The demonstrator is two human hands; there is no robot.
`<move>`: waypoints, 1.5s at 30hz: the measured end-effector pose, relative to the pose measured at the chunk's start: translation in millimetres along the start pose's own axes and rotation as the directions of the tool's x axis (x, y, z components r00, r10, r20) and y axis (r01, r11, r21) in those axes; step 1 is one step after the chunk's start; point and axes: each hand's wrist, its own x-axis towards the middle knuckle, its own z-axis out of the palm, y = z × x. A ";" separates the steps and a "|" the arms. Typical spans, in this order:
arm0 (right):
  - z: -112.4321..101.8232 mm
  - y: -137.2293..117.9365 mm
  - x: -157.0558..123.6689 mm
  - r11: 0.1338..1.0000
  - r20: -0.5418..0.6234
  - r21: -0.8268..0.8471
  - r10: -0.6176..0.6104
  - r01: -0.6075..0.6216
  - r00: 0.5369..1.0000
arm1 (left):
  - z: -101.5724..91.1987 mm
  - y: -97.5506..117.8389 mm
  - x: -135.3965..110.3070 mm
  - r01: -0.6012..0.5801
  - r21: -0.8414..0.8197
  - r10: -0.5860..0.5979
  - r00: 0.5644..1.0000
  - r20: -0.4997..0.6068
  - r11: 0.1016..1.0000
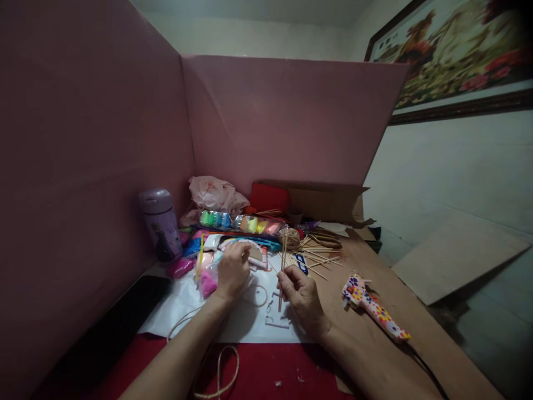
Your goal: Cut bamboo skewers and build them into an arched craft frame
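My right hand (302,297) pinches a few thin bamboo skewers (283,255), held nearly upright over a white sheet (233,328). My left hand (235,270) is to the left of it, fingers curled; whatever may be between its fingertips is hidden. Just beyond the left hand lies an arch-shaped piece with a pale rim (259,254). More bamboo skewers (318,258) lie fanned out behind the right hand. On the sheet below sit a small stick frame (277,326) and a loop of cord (261,296).
A flowered glue gun (375,308) with a black cord rests on cardboard at right. A purple bottle (160,228) stands at left near a black slab (120,316). Behind are packs of coloured clay (214,219), a twine ball (291,237) and scissors (327,239). Pink panels enclose the left and back.
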 end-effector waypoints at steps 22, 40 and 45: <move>-1.1 2.5 -0.5 0.997 0.002 -0.059 -0.040 0.040 0.999 | 0.8 -12.2 6.7 -0.295 0.497 0.253 0.956 0.152 0.816; -1.4 0.5 10.9 0.919 -0.183 0.372 0.213 -0.133 0.960 | 10.9 7.9 -12.4 -0.470 0.120 0.465 0.883 0.068 0.875; -2.7 -6.8 11.4 0.785 -0.023 0.536 0.381 -0.310 0.924 | 5.7 9.4 -14.2 -0.491 0.196 0.485 0.871 0.079 0.849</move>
